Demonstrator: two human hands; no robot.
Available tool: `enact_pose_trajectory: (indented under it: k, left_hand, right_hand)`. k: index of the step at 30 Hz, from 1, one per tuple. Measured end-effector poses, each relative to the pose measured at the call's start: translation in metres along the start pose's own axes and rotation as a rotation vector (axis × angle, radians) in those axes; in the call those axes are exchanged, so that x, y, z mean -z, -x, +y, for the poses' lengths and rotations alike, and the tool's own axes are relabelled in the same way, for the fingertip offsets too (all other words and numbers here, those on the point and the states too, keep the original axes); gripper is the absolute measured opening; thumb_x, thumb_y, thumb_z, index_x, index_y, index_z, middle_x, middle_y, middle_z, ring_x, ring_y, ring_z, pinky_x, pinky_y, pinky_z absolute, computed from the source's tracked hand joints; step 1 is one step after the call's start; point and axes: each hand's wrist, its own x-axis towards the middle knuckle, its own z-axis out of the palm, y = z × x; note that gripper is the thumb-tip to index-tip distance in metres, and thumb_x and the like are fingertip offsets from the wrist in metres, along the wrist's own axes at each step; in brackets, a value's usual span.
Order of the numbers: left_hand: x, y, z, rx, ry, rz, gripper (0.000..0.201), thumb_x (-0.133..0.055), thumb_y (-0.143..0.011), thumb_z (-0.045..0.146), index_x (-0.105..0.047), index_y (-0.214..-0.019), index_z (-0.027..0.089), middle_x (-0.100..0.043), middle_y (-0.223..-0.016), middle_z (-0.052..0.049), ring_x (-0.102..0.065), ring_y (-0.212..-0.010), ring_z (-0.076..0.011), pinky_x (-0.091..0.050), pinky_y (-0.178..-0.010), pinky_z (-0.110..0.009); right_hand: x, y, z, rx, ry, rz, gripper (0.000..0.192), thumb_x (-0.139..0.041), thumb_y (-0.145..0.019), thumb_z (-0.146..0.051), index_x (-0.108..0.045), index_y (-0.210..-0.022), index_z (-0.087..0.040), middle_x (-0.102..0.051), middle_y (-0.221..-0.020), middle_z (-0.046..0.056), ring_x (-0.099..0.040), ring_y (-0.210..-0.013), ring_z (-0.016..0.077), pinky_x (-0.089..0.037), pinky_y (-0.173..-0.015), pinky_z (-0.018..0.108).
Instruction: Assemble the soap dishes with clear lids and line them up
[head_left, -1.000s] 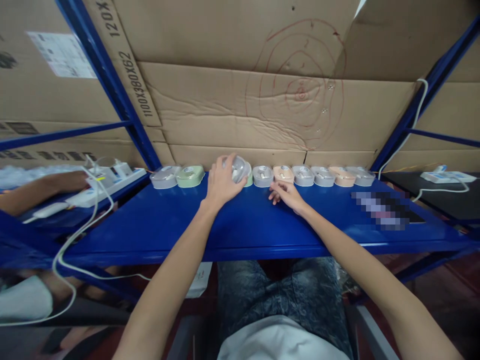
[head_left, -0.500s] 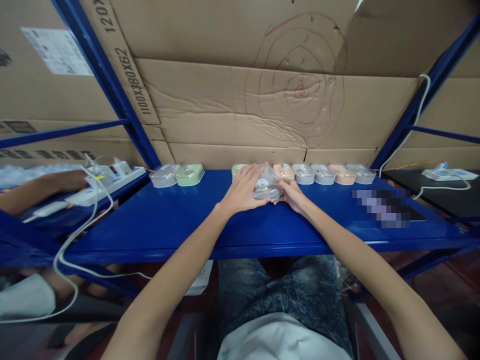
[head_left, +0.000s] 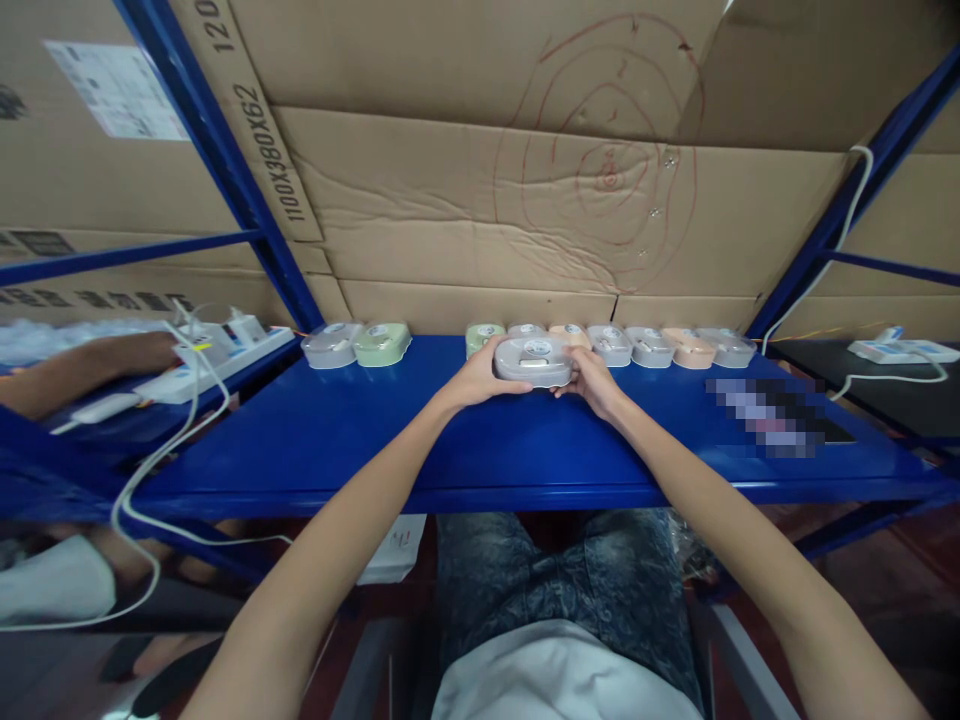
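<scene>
Behind the blue shelf [head_left: 315, 450] stand cardboard boxes [head_left: 465, 200], with a power strip [head_left: 217, 355] off to the left. Along the shelf's back edge runs a row of cases [head_left: 652, 346]. The grey case [head_left: 534, 361], half a second ago low on the shelf, now sits lifted between left hand [head_left: 476, 375] and right hand [head_left: 592, 378], fingers closed on its ends.
</scene>
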Motion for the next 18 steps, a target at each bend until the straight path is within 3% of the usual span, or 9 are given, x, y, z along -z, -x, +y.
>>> enact_pose_trajectory:
  k: [2,4,6,8,13,18]
  left_hand:
    - [-0.0001,-0.0001,-0.0006,0.04,0.082,-0.008,0.108,-0.103,-0.064,0.051,-0.055,-0.154,0.016,-0.067,-0.152,-0.022,-0.065,-0.142,-0.0431,-0.048,-0.123,-0.063]
    - [-0.0006,0.0007,0.0006,0.079,0.148,-0.02,0.107,-0.103,-0.065,0.049,-0.056,-0.155,0.017,-0.066,-0.153,-0.023,-0.064,-0.143,-0.0438,-0.048,-0.124,-0.065]
    - [-0.0014,0.0016,0.0027,0.099,0.194,-0.032,0.104,-0.104,-0.066,0.046,-0.058,-0.155,0.018,-0.067,-0.154,-0.023,-0.064,-0.143,-0.0446,-0.047,-0.124,-0.067]
    - [-0.002,0.0022,0.005,0.104,0.221,-0.042,0.103,-0.104,-0.066,0.044,-0.06,-0.155,0.019,-0.067,-0.154,-0.023,-0.063,-0.144,-0.0452,-0.046,-0.125,-0.068]
    - [-0.0027,0.003,0.0082,0.113,0.255,-0.09,0.104,-0.105,-0.064,0.039,-0.06,-0.156,0.019,-0.067,-0.155,-0.022,-0.062,-0.146,-0.0444,-0.045,-0.127,-0.067]
    - [-0.0044,0.003,0.0061,0.122,0.296,-0.128,0.102,-0.104,-0.064,0.033,-0.06,-0.154,0.018,-0.068,-0.152,-0.02,-0.062,-0.146,-0.0418,-0.044,-0.127,-0.065]
  right_hand:
    - [0.0006,0.0004,0.0013,0.128,0.135,0.007,0.052,-0.087,-0.083,-0.064,-0.068,-0.116,-0.029,-0.077,-0.117,0.008,-0.076,-0.106,0.0308,-0.071,-0.085,0.049]
    - [0.0018,0.0016,0.0015,0.262,0.262,-0.02,0.066,-0.093,-0.076,-0.062,-0.068,-0.129,-0.032,-0.072,-0.137,0.008,-0.069,-0.129,0.0333,-0.06,-0.115,0.055]
    - [0.0032,0.0028,0.0016,0.349,0.337,-0.058,0.079,-0.098,-0.071,-0.059,-0.066,-0.138,-0.032,-0.066,-0.149,0.008,-0.062,-0.142,0.0352,-0.046,-0.129,0.056]
    - [0.0049,0.0034,0.002,0.377,0.364,-0.087,0.084,-0.098,-0.07,-0.06,-0.064,-0.142,-0.032,-0.063,-0.152,0.009,-0.06,-0.145,0.0361,-0.043,-0.131,0.055]
    - [0.0082,0.0021,0.0042,0.333,0.38,-0.084,0.087,-0.1,-0.067,-0.062,-0.067,-0.141,-0.032,-0.065,-0.152,0.009,-0.062,-0.143,0.0368,-0.048,-0.126,0.055]
    - [0.006,-0.0008,0.0034,0.253,0.248,-0.068,0.074,-0.097,-0.069,-0.067,-0.074,-0.127,-0.027,-0.076,-0.139,0.011,-0.068,-0.136,0.0364,-0.051,-0.125,0.056]
